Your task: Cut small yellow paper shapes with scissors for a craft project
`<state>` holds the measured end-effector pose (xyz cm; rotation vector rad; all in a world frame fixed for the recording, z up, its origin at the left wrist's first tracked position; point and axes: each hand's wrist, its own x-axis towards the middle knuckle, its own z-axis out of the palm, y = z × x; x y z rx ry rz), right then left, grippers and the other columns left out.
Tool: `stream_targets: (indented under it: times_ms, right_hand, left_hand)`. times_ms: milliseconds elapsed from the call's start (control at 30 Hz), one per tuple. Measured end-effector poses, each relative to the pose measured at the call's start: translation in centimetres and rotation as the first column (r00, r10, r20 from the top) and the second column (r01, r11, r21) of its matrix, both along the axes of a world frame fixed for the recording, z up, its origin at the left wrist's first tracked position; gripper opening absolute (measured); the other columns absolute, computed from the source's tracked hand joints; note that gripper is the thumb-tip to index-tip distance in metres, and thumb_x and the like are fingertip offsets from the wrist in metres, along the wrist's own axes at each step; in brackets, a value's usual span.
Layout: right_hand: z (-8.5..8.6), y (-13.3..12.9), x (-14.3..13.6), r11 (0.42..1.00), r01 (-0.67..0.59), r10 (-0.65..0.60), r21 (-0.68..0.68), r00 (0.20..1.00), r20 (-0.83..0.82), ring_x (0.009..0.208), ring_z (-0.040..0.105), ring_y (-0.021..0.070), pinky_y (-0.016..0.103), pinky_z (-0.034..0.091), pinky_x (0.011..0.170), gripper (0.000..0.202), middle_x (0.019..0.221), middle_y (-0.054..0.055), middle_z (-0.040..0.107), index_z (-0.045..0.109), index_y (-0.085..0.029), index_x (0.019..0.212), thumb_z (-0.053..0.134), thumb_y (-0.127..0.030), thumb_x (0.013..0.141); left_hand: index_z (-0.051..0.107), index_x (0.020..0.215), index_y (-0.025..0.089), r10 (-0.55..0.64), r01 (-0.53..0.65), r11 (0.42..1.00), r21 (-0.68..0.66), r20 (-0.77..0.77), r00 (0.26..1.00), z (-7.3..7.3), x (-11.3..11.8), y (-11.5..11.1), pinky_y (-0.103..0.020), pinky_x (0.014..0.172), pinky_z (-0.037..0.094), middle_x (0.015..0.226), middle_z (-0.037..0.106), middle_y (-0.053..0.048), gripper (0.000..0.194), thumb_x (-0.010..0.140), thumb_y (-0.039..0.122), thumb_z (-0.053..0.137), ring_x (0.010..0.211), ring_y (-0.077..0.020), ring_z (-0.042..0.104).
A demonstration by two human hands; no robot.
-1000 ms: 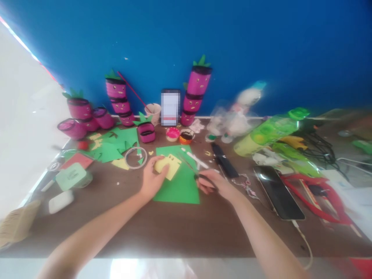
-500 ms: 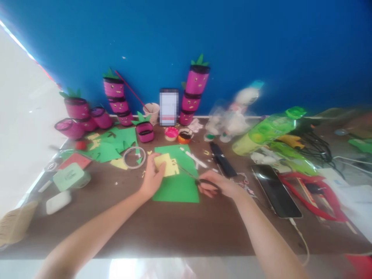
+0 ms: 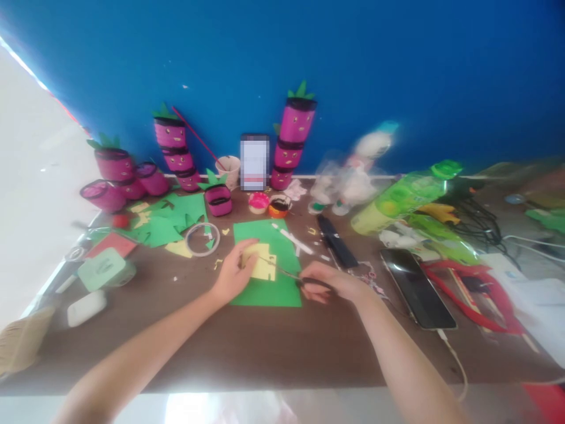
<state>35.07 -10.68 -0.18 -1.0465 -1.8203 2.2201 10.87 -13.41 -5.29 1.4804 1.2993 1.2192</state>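
Observation:
My left hand (image 3: 233, 272) pinches a small yellow paper (image 3: 266, 270) with notched edges, held over a green sheet (image 3: 282, 294). Dark-handled scissors (image 3: 289, 275) are in my right hand (image 3: 320, 281), their blades reaching left across the yellow paper. A white pen (image 3: 292, 238) lies on the upper right part of the green sheet. Small yellow scraps (image 3: 225, 231) and a ring of clear tape (image 3: 188, 241) are left of the sheet. Whether the blades are parted is too blurred to tell.
Purple pots with painted faces (image 3: 295, 123) stand along the blue wall, near a propped phone (image 3: 255, 165) and paint cups (image 3: 258, 203). Green scraps (image 3: 161, 229) lie left. A black phone (image 3: 417, 288), green bottle (image 3: 406, 197) and red band (image 3: 507, 300) are right.
The yellow paper has turned and moved slightly down and right in my left hand. The scissor blades now reach farther over it. My right hand has barely moved.

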Motion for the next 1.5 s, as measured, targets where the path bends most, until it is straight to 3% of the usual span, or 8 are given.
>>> stream_targets:
  times_ms: [233,767,1233,1500]
  right_hand:
    - [-0.2,0.1,0.2,0.999,-0.037,0.036,-0.006,0.998,-0.049,0.039,0.042,0.0084,0.022,0.034,0.045,0.045,0.04,-0.006,0.036,0.049,-0.015,0.055,0.043,-0.05,0.082]
    - [-0.1,0.0,0.2,0.998,-0.048,0.048,0.031,0.999,0.002,0.043,0.044,0.0081,0.023,0.039,0.05,0.05,0.042,-0.005,0.04,0.047,-0.016,0.054,0.046,-0.059,0.079]
    - [0.3,-0.1,-0.3,0.997,-0.068,0.068,0.043,0.998,0.01,0.041,0.043,0.0078,0.024,0.038,0.053,0.037,0.043,-0.004,0.046,0.05,-0.014,0.052,0.051,-0.039,0.08]
    - [0.8,-0.1,-0.4,0.991,-0.097,0.095,0.089,0.995,0.035,0.044,0.043,0.0078,0.025,0.038,0.057,0.037,0.043,-0.005,0.044,0.044,-0.016,0.049,0.05,-0.034,0.081]
  left_hand:
    - [0.054,0.111,0.022,-0.048,0.05,0.999,0.021,-0.069,0.996,0.3,0.0,-0.2,-0.03,0.086,0.045,0.11,0.061,-0.006,0.028,0.085,0.029,0.047,0.095,-0.0168,0.058]
    - [0.054,0.109,0.021,-0.063,0.064,0.998,0.018,-0.088,0.994,0.3,0.0,-0.2,-0.028,0.079,0.049,0.11,0.061,-0.006,0.026,0.086,0.029,0.046,0.091,-0.0157,0.06]
    - [0.053,0.108,0.022,-0.042,0.045,0.998,0.042,-0.069,0.997,0.7,0.1,-0.2,-0.029,0.085,0.045,0.108,0.06,-0.006,0.024,0.089,0.029,0.041,0.097,-0.0153,0.057]
    - [0.053,0.108,0.021,-0.022,0.025,0.999,0.042,-0.066,0.998,1.1,0.2,-0.3,-0.029,0.086,0.045,0.107,0.061,-0.006,0.024,0.089,0.029,0.039,0.096,-0.0151,0.057]
